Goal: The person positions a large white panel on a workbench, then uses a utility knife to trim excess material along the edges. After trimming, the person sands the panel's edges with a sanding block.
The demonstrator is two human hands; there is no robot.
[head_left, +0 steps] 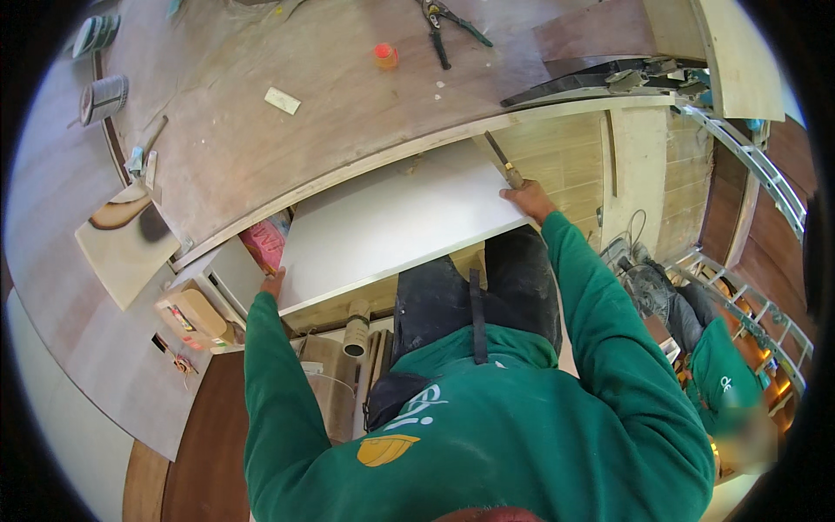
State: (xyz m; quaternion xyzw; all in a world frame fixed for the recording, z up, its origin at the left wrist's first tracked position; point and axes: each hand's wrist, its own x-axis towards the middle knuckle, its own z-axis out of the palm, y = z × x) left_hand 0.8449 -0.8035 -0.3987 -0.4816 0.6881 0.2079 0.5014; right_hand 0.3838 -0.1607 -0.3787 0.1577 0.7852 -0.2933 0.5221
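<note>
White board (400, 217), gripped between left hand (274, 283) and right hand (532, 200), slim tool (514, 177) also in right, pink package (267, 244) beyond left

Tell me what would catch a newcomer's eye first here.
The big white panel mid-picture, with the left hand at its left end and the right hand at its right, by a dark-shafted tool. Next, the small red-topped container on the brown surface beyond, and the cream board with dark, scorch-like marks at left.
</note>
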